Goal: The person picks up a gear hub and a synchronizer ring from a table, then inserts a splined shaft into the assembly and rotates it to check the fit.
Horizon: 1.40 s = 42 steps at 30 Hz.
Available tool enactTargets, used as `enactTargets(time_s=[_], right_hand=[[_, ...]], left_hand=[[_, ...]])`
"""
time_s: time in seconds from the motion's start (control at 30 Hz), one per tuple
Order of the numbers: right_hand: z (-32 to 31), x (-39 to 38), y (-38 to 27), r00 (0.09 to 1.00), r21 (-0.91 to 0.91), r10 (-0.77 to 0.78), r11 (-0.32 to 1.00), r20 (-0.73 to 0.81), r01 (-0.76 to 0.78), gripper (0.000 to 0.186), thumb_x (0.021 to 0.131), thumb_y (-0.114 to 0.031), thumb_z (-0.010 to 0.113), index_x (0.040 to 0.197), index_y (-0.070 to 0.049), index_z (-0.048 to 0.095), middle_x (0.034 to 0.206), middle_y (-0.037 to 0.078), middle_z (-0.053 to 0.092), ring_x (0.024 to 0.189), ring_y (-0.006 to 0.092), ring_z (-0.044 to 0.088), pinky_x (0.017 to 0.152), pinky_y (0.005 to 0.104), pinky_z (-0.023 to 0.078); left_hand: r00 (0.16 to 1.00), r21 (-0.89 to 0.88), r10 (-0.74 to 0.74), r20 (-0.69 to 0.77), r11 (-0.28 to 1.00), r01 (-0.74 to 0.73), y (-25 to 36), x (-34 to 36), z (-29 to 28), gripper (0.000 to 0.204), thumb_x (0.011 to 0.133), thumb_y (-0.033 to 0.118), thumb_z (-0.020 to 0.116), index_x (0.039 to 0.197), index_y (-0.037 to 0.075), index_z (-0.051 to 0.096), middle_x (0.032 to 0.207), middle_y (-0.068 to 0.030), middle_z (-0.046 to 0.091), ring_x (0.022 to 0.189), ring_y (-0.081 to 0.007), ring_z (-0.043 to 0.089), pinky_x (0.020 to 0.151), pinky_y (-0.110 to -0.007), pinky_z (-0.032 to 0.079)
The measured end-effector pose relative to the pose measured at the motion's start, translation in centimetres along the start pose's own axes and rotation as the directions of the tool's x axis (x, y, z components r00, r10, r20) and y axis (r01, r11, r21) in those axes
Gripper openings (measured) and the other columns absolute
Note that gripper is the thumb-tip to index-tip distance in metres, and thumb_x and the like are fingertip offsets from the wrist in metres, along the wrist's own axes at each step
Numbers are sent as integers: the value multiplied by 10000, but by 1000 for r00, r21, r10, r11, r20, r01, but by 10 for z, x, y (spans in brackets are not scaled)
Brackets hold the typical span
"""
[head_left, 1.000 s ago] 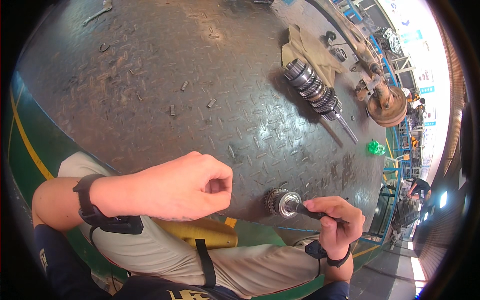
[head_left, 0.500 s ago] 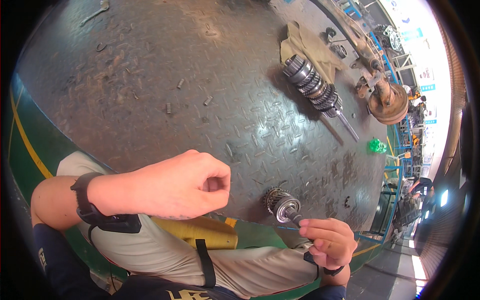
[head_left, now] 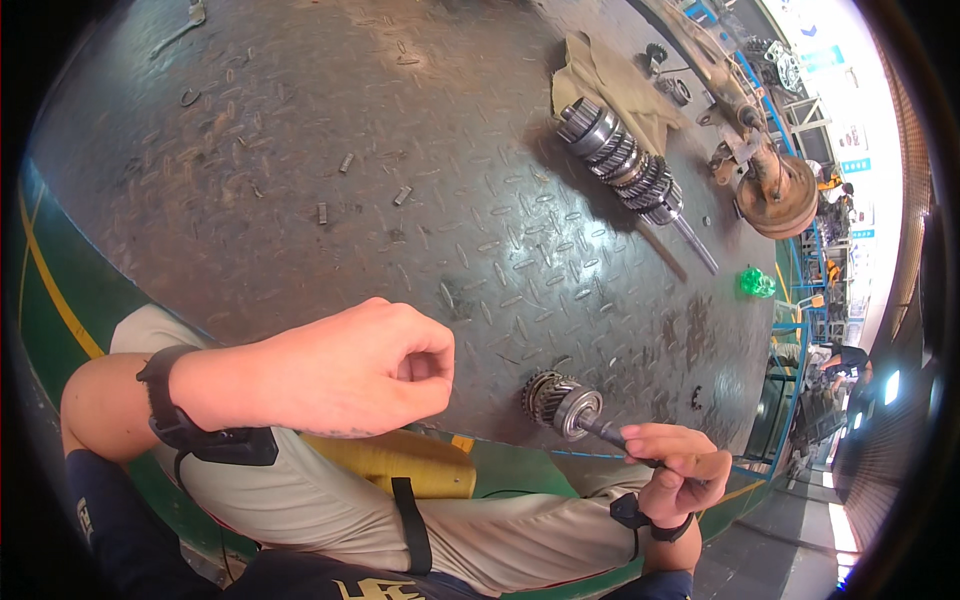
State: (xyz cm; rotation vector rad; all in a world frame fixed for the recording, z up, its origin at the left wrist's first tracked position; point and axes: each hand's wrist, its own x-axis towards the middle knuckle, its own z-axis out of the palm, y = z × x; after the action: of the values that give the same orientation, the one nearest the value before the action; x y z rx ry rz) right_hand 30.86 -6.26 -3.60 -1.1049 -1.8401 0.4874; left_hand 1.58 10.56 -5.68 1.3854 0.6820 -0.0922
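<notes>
My left hand rests curled near the table's front edge; whatever it may hold is hidden. My right hand grips the dark end of a short shaft with a gear and silver bearing, whose gear end lies on the metal table. A small dark clip is just above that hand. Farther back lies a long assembly of stacked steel gears with a thin shaft toward the front right, beside an olive cloth.
A rusty axle with drum runs along the table's right side. A green translucent object sits by that edge. Several small metal pieces and a wrench lie left. A yellow object is below the table edge; a co-worker is at far right.
My right hand has shifted on the shaft, dipping and then rising a little; the gear and bearing have turned slightly. My left hand has barely moved.
</notes>
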Motion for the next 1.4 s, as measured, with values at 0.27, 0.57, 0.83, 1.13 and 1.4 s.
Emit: enactTargets(time_s=[0.27, 0.57, 0.83, 1.13, 1.4], right_hand=[[-6, -4, 10, 906, 64, 340, 940, -251, -335, 344, 983, -282, 548, 920, -42, 310, 749, 245, 647, 729, 343, 687, 620, 414, 581], [-8, 19, 22, 910, 74, 367, 930, -194, -360, 316, 988, -292, 540, 941, -64, 328, 753, 194, 631, 706, 304, 671, 639, 376, 565], [-3, 42, 19, 851, 75, 503, 864, -148, -497, 214, 1017, -208, 466, 939, -41, 358, 787, 204, 658, 721, 274, 696, 510, 280, 525], [12, 53, 21, 842, 75, 504, 863, -192, -500, 169, 1030, -195, 420, 967, -41, 395, 773, 194, 649, 677, 267, 698, 416, 242, 487], [24, 57, 7, 860, 75, 492, 871, -138, -486, 164, 1026, -172, 432, 973, -33, 363, 822, 237, 669, 749, 284, 703, 464, 251, 504]], left_hand=[[1000, 7, -1, 2, 1000, 1, 2, 1, -1, 142, 889, 109, 588, 870, -30, 611, 691, -37, 603, 607, -56, 533, 547, -240, 443], [1000, -3, -12, 11, 1000, 12, 3, -3, -3, 129, 890, 99, 585, 868, -26, 609, 675, -32, 595, 590, -55, 525, 539, -236, 437], [999, -11, 43, -30, 999, -43, -1, -10, -6, 129, 889, 97, 586, 855, -25, 607, 659, -32, 580, 594, -55, 509, 544, -237, 432], [995, 1, 91, -49, 996, -91, -7, -13, -7, 128, 883, 100, 583, 846, -21, 603, 663, -34, 579, 602, -60, 509, 557, -238, 439], [999, -6, 40, -33, 999, -40, -7, -13, -7, 133, 879, 109, 585, 842, -19, 600, 667, -35, 577, 610, -64, 517, 562, -241, 445]])
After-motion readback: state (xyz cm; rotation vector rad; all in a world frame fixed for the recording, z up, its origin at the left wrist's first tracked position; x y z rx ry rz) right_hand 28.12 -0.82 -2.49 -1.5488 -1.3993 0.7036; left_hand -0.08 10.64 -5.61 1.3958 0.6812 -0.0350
